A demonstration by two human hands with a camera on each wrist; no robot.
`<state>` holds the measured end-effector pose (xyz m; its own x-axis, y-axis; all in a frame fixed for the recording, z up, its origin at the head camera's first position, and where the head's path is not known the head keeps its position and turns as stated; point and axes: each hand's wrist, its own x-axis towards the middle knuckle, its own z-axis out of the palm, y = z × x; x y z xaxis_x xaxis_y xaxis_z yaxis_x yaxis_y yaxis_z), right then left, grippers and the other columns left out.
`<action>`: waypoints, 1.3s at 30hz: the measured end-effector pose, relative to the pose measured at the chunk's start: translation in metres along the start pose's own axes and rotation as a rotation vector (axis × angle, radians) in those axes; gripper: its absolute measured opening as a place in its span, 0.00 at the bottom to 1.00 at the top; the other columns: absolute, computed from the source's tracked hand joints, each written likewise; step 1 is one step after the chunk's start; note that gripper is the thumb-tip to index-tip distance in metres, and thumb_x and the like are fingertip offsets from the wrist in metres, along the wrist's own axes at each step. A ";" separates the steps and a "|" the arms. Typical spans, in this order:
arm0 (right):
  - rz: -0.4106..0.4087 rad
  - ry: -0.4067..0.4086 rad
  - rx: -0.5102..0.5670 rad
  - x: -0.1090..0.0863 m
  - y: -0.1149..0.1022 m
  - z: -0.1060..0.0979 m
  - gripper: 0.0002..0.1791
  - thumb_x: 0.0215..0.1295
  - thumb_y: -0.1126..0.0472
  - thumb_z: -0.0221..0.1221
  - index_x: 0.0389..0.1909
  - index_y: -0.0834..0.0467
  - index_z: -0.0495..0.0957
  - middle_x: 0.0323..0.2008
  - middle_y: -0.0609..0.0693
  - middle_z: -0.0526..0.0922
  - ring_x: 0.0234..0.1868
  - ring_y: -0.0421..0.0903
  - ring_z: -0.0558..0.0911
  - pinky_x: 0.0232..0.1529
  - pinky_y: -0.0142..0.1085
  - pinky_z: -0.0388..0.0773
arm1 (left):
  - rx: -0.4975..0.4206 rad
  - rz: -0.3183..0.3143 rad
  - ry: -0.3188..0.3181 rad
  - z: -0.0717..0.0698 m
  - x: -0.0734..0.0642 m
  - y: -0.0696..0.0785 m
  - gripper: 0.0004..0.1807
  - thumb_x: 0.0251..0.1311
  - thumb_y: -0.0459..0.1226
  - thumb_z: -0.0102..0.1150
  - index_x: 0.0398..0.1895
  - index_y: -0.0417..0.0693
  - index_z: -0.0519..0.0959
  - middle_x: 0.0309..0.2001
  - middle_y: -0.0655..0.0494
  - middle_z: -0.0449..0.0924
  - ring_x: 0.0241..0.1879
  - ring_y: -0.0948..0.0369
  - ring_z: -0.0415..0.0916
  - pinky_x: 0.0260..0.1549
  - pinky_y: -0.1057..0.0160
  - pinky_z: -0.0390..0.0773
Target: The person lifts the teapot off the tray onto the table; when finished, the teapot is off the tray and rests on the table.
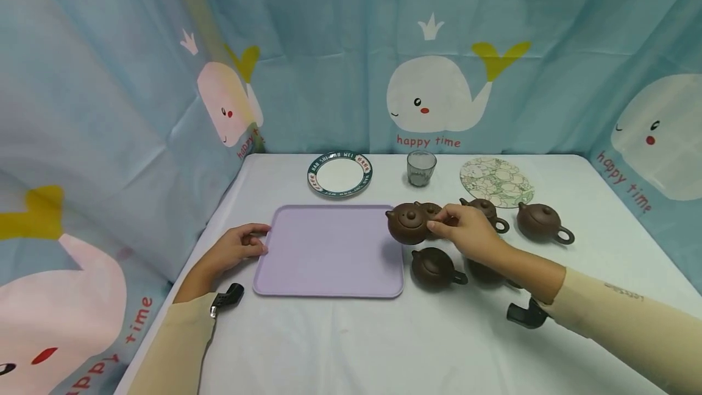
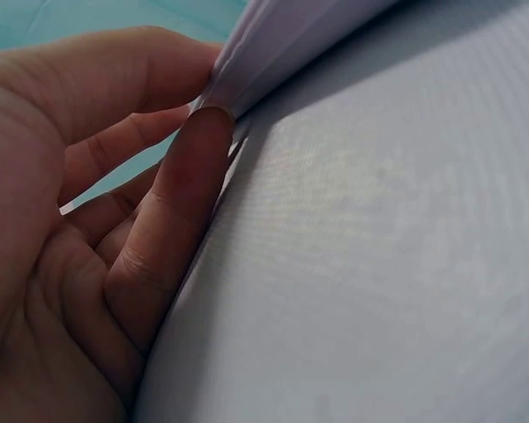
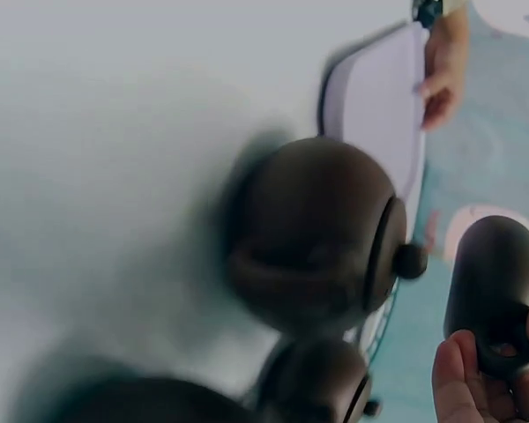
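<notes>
A dark brown teapot (image 1: 408, 224) hangs in the air by the right edge of the lilac tray (image 1: 329, 252). My right hand (image 1: 471, 227) grips it by the handle, seen also in the right wrist view, where the fingers curl at the handle of the raised teapot (image 3: 494, 273). At the tray's left edge, my left hand (image 1: 238, 245) pinches the rim between thumb and fingertip, which the left wrist view shows close up. Another teapot (image 1: 434, 267) stands just right of the tray, and a further teapot (image 1: 432, 211) is partly hidden behind the held one.
More teapots stand on the right: one (image 1: 540, 222) by the handleless flat floral mat (image 1: 496, 181), one (image 1: 484, 207) behind my right hand, one (image 1: 485, 274) under my forearm. At the back are a green-rimmed plate (image 1: 340, 174) and a glass (image 1: 421, 168). Curtains surround the white table.
</notes>
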<state>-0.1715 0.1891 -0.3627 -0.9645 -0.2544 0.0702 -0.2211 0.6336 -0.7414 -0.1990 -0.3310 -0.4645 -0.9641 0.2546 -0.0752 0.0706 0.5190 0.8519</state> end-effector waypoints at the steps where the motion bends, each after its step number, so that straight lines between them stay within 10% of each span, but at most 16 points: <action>1: 0.007 0.005 0.006 -0.004 0.003 -0.004 0.11 0.64 0.52 0.63 0.33 0.57 0.80 0.27 0.47 0.82 0.31 0.46 0.77 0.33 0.40 0.72 | 0.001 -0.007 0.001 0.000 -0.001 0.000 0.31 0.55 0.35 0.69 0.62 0.37 0.72 0.36 0.48 0.79 0.34 0.58 0.73 0.30 0.66 0.73; 23: 0.203 0.186 -0.008 -0.100 0.077 -0.086 0.20 0.68 0.51 0.59 0.42 0.66 0.78 0.35 0.51 0.87 0.36 0.30 0.81 0.33 0.20 0.70 | 0.018 -0.026 -0.012 -0.002 0.001 0.003 0.31 0.57 0.35 0.68 0.64 0.38 0.71 0.40 0.46 0.78 0.37 0.56 0.72 0.33 0.68 0.73; 32: 0.254 0.245 0.021 -0.126 0.103 -0.105 0.20 0.67 0.53 0.60 0.41 0.70 0.76 0.31 0.44 0.86 0.33 0.34 0.84 0.32 0.17 0.68 | 0.044 -0.032 -0.019 -0.001 -0.010 0.042 0.28 0.59 0.30 0.64 0.63 0.32 0.70 0.38 0.42 0.78 0.36 0.55 0.72 0.32 0.67 0.73; 39: 0.295 0.234 0.027 -0.144 0.120 -0.112 0.20 0.67 0.53 0.60 0.40 0.70 0.77 0.30 0.44 0.86 0.32 0.36 0.85 0.30 0.18 0.68 | 0.053 -0.036 -0.026 0.000 -0.012 0.044 0.28 0.60 0.31 0.64 0.63 0.32 0.69 0.38 0.42 0.77 0.37 0.53 0.72 0.33 0.67 0.73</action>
<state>-0.0753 0.3836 -0.3872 -0.9938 0.1116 -0.0004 0.0716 0.6343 -0.7697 -0.1841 -0.3109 -0.4263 -0.9593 0.2560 -0.1194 0.0502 0.5704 0.8198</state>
